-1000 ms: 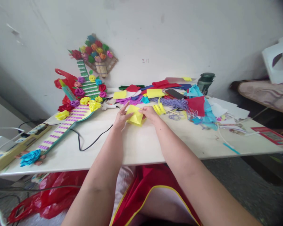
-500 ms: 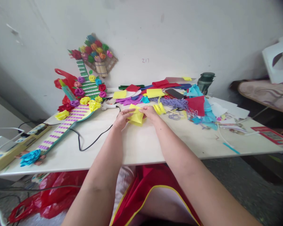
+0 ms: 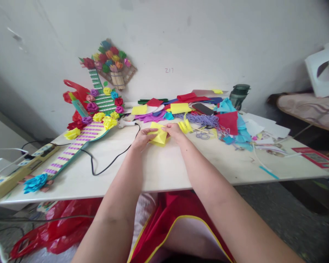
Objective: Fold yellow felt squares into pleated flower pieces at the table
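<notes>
A square of yellow crepe paper (image 3: 159, 135) is held up between my two hands, just above the white table (image 3: 164, 171). My left hand (image 3: 143, 138) pinches its left edge, thumb and fingers closed on it. At the upper right edge, my right hand (image 3: 173, 131) grips the paper with its fingertips. The far side of the paper and some fingertips are hidden. Right beside my right hand lies a coil of yellow ribbon (image 3: 185, 126). A white glue gun (image 3: 127, 123) with a black cord rests behind my left hand.
Stacked coloured paper (image 3: 153, 116), purple yarn (image 3: 201, 119) and a dark phone (image 3: 203, 109) lie along the wall. A green bottle (image 3: 239, 95) stands at back right. Left are a decorated guitar-shaped craft (image 3: 80, 138), a glue bottle (image 3: 78, 105) and a power strip (image 3: 30, 166).
My left hand's raised fingers have come down and closed on the left edge of the yellow paper. My right hand has stayed nearly still.
</notes>
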The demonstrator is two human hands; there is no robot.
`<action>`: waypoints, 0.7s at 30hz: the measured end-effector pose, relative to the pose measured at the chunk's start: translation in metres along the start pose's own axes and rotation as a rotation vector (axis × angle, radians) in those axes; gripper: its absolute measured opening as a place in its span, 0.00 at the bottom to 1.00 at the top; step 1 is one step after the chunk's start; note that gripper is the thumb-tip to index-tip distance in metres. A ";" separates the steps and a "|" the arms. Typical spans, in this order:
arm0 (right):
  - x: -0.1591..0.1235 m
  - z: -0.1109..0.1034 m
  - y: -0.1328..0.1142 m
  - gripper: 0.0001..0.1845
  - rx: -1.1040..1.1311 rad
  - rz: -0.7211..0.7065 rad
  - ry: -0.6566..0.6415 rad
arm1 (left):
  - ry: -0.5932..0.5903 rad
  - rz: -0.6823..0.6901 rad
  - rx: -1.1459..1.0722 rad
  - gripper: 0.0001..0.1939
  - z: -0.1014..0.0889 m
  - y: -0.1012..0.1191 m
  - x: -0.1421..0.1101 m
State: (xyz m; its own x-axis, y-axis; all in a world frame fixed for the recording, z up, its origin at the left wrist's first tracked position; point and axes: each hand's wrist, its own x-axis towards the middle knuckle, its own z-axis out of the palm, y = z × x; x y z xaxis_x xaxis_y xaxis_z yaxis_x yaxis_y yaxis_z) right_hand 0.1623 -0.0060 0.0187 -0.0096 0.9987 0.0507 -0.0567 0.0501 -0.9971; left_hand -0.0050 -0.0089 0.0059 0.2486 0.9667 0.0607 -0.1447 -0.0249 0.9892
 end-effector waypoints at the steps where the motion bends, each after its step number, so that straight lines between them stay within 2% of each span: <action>1: 0.000 0.000 0.000 0.05 -0.007 -0.002 0.005 | -0.003 0.000 0.001 0.29 -0.001 -0.001 0.000; 11: 0.001 0.000 0.002 0.06 -0.084 -0.012 0.034 | -0.061 -0.008 -0.039 0.28 -0.003 -0.003 0.001; 17: 0.001 0.000 0.004 0.07 -0.087 0.001 0.033 | -0.152 -0.029 -0.089 0.28 -0.003 -0.006 -0.001; 21: 0.006 0.000 0.010 0.06 -0.092 -0.003 0.021 | -0.127 -0.040 -0.071 0.29 -0.003 -0.006 -0.001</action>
State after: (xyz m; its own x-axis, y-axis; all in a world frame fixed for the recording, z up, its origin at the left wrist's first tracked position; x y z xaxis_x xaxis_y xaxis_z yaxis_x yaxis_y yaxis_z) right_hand 0.1620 0.0003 0.0091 0.0115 0.9985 0.0534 0.0352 0.0530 -0.9980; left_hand -0.0075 -0.0092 -0.0002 0.3743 0.9263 0.0422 -0.1988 0.0357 0.9794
